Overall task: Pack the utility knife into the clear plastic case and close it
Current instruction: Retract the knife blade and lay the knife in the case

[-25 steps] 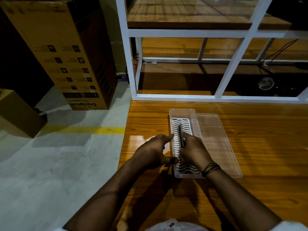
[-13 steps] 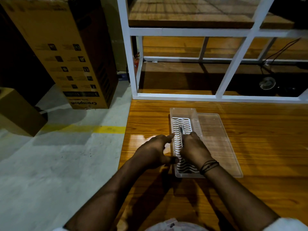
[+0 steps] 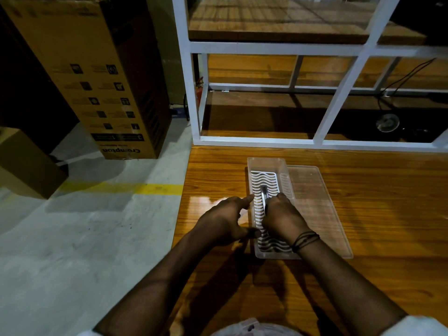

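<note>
The clear plastic case [image 3: 265, 163] lies open on the wooden table, with a white wavy grid liner inside. Its flat clear lid [image 3: 317, 209] rests beside it on the right. The utility knife [image 3: 263, 196], slim and dark metallic, sits lengthwise over the liner, its near end hidden under my right hand [image 3: 282, 219], which is closed on it. My left hand [image 3: 224, 220] rests against the case's left wall, forefinger pointing onto the rim and thumb touching the near part of the wall.
The wooden table [image 3: 363, 238] ends on the left over a concrete floor with a yellow line [image 3: 145, 189]. A white metal frame [image 3: 254, 141] stands at the table's back edge. Two cardboard boxes, a tall one [image 3: 101, 76] and a small one [image 3: 26, 163], stand on the floor.
The knife has sunk lower into the case and slid a little toward me, with less of it showing beyond my right hand. My left hand has stayed on the case's left wall.
</note>
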`<state>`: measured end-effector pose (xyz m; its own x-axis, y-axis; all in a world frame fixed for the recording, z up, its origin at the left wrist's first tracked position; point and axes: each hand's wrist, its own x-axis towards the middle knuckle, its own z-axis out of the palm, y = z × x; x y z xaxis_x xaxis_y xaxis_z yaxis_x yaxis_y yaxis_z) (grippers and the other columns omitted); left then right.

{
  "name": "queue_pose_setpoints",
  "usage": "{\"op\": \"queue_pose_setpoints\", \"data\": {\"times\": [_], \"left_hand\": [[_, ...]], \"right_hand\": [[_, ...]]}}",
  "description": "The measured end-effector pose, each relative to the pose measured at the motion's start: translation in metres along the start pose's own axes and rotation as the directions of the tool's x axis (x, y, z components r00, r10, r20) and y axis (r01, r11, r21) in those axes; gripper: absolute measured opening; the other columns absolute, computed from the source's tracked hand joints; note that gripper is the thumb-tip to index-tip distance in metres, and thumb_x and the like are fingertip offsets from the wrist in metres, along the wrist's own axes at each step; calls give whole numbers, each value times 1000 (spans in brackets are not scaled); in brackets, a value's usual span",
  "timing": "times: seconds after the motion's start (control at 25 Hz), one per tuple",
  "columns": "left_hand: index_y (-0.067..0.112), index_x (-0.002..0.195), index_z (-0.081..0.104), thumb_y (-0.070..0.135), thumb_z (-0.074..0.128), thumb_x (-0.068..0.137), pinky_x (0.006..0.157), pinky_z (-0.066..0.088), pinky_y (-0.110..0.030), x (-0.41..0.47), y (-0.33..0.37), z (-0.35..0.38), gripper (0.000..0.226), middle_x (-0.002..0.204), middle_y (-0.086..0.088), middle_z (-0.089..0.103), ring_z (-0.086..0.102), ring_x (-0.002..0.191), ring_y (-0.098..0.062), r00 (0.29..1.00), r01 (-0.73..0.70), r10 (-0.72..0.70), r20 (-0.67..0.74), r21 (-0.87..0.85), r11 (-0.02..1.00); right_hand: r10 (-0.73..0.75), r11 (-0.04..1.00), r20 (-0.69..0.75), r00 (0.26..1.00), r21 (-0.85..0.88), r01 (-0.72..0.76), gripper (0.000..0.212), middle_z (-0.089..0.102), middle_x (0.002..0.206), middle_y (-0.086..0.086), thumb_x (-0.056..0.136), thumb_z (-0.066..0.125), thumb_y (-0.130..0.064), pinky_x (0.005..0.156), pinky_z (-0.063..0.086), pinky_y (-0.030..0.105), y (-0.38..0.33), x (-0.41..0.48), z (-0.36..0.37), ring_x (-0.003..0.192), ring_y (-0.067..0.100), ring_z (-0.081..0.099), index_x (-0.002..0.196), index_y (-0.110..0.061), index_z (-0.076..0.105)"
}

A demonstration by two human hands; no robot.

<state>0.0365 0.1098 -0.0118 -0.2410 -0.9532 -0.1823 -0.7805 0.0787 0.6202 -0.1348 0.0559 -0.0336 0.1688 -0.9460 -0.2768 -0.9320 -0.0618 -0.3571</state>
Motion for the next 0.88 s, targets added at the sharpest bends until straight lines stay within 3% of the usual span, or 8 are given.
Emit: {"op": "queue_pose_setpoints", "data": {"times": [0.16, 0.36, 0.88], "left_hand": [[36, 161, 24, 48, 83, 79, 94, 53, -34, 1, 1, -1, 101, 150, 2, 53, 60, 119, -18, 1000, 13, -13, 8, 8, 1000], [34, 159, 29, 48, 83, 79, 94, 54, -34, 2, 0, 0, 98, 149, 1, 54, 60, 118, -18, 1000, -8, 9, -13, 38, 999], [33, 158, 34, 49, 84, 77, 89, 56, -33, -1, -4, 4, 96, 146, 5, 57, 62, 113, -14, 995, -58, 63, -82, 55, 997]], "right_hand": [[-93, 996, -21, 995, -14, 93, 41, 53, 128, 12, 80, 67, -21, 94, 53, 41, 3, -14, -1, 112, 32, 61, 121, -17, 63], [-303, 926, 37, 952, -226, 303, 30, 58, 119, 6, 90, 58, -22, 89, 50, 34, 15, -45, -8, 107, 26, 63, 119, -17, 59], [-306, 923, -8, 952, -247, 294, 22, 64, 110, 7, 91, 56, -17, 80, 50, 33, 14, -51, -11, 103, 27, 66, 110, -16, 67]]}}
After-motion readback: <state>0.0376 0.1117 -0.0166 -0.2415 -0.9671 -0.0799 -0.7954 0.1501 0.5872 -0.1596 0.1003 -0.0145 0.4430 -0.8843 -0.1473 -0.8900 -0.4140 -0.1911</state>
